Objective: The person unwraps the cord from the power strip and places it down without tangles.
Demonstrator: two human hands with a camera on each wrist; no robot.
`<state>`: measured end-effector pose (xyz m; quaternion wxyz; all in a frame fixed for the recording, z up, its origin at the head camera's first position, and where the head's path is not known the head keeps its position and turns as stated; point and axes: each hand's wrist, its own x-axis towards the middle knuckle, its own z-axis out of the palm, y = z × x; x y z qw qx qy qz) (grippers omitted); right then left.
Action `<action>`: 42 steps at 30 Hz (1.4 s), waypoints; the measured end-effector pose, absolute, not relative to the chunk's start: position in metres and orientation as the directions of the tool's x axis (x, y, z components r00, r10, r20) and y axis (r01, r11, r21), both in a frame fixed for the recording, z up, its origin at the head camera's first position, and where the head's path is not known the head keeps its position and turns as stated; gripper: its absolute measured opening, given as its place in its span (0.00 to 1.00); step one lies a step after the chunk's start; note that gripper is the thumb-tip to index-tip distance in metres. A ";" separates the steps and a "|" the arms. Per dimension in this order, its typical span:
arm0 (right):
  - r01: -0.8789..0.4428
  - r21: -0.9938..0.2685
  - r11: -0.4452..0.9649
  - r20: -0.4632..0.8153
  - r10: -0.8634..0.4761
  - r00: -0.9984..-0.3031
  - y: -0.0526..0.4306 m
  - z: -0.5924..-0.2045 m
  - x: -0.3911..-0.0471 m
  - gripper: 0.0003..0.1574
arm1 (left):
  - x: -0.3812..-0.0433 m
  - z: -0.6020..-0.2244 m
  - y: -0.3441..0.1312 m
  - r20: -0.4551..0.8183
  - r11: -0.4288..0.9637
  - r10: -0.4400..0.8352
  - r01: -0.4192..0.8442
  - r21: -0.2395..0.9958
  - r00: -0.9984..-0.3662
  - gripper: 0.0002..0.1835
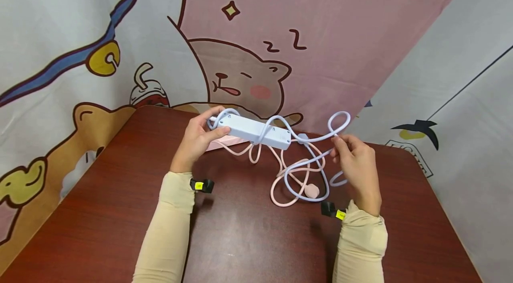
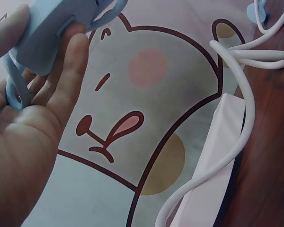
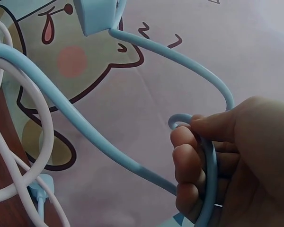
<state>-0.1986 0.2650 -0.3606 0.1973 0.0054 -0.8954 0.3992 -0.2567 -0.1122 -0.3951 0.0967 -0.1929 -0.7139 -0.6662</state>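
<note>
My left hand (image 1: 195, 139) grips one end of a light blue power strip (image 1: 250, 129), holding it up above the table. The strip's own blue cord (image 1: 312, 139) is looped around it near both ends. In the left wrist view, the thumb and fingers close on the strip (image 2: 42, 42) from opposite sides. My right hand (image 1: 356, 163) pinches the blue cord to the right of the strip, with a small loop rising over the fingers. From the right wrist view, the cord (image 3: 210, 175) runs through the curled fingers and back toward the strip.
A pink power strip (image 2: 210, 165) lies on the dark red table (image 1: 224, 229) behind the blue one. Its pink cord (image 1: 280, 203) is tangled with blue cord, beside a pink plug (image 1: 311, 191). A blue plug (image 1: 303, 138) lies near the back edge. A printed cloth (image 1: 340, 29) hangs behind.
</note>
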 end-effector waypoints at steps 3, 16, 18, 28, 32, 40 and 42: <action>-0.173 -0.714 0.678 0.364 0.148 -0.920 0.266 -0.360 -0.198 0.19 | -0.258 -0.395 -0.112 0.397 0.077 0.121 0.408 0.910 -0.910 0.22; -0.201 -0.643 0.739 0.361 0.062 -0.930 0.272 -0.363 -0.198 0.17 | -0.261 -0.394 -0.111 0.403 0.095 -0.035 0.398 0.912 -0.915 0.22; -0.193 -0.633 0.749 0.316 0.022 -0.949 0.274 -0.363 -0.198 0.17 | -0.262 -0.394 -0.112 0.403 0.063 -0.067 0.400 0.915 -0.913 0.23; -0.149 -0.564 0.812 0.108 -0.106 -0.988 0.279 -0.365 -0.200 0.19 | -0.261 -0.392 -0.111 0.394 -0.109 -0.131 0.408 0.906 -0.910 0.26; -0.163 -0.585 0.794 0.205 -0.049 -0.978 0.277 -0.365 -0.200 0.17 | -0.259 -0.390 -0.109 0.386 -0.145 -0.113 0.400 0.905 -0.916 0.26; -0.358 -0.592 0.723 0.561 0.051 -0.826 0.254 -0.362 -0.201 0.13 | -0.255 -0.388 -0.104 0.387 -0.181 -0.038 0.387 0.904 -0.921 0.26; -0.437 -0.552 0.710 0.628 0.010 -0.778 0.245 -0.359 -0.201 0.16 | -0.255 -0.388 -0.102 0.398 -0.197 -0.009 0.391 0.899 -0.918 0.26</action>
